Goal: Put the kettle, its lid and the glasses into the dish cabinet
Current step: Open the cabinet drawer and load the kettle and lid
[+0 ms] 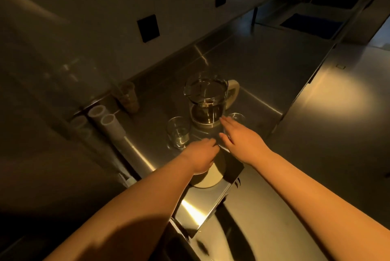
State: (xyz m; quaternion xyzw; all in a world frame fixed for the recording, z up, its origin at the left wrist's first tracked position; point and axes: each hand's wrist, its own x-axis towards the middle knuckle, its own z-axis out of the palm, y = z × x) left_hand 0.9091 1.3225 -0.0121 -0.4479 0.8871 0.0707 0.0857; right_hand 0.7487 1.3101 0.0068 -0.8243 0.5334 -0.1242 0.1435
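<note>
The glass kettle [207,100] with a cream handle stands upright on the steel counter [263,66], holding some water. One glass [178,132] stands to its left. A second glass [237,117] stands to its right, just beyond the fingertips of my right hand [240,140], whose fingers are stretched straight and hold nothing. The round cream lid [211,179] lies near the counter's front edge. My left hand [201,157] lies on top of it with fingers curled over its far rim. A faint glass edge shows between my two hands; what it belongs to is unclear.
Two grey pipes [105,122] rise at the left next to a brownish stack of cups [127,100] by the wall. Black sockets [148,28] sit on the backsplash. A sink [312,25] lies far right. Steel cabinet fronts [329,100] run below the counter's edge.
</note>
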